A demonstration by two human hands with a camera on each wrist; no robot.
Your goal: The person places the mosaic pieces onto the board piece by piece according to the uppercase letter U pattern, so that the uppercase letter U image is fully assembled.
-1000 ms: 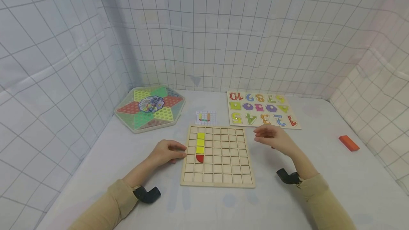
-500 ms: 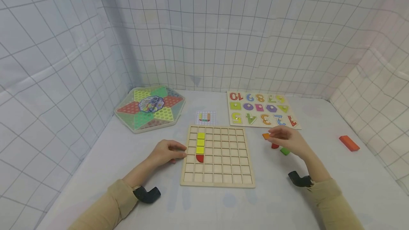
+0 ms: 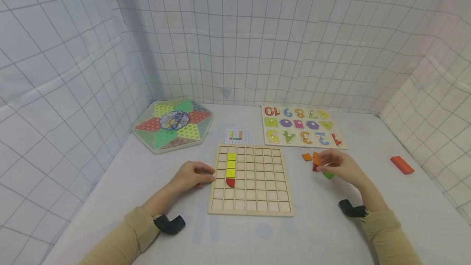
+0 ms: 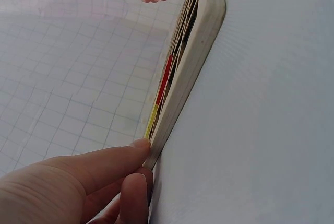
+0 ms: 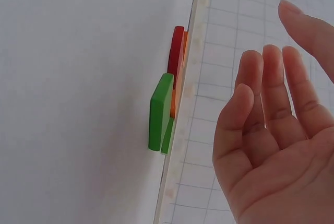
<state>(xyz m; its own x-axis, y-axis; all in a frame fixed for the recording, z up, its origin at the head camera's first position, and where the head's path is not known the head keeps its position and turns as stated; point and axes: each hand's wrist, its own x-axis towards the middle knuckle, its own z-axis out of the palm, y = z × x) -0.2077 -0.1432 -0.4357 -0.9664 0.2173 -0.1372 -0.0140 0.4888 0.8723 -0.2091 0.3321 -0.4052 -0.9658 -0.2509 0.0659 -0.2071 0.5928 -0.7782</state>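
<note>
On white cloth point(image 3: 312, 236) within grid-lined walls point(image 3: 243, 44), left grip point(image 3: 191, 175) clamped on wooden board point(image 3: 259, 184); right grip point(image 3: 341, 168) apart

Beyond the left fingers point(image 3: 203, 165) lies a star board point(image 3: 173, 126); beyond the right fingers point(image 3: 328, 153), a puzzle point(image 3: 299, 130) with numbers 1 to 10 and 5 shapes. Well right of these, 1 red-orange block point(image 3: 402, 165).

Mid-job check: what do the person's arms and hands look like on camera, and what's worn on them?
The left sleeve and right sleeve are plain tan or khaki. At each cuff sits a black, bent, tube-like piece, left and right. The left hand and right hand are ungloved. No cables show.
</note>
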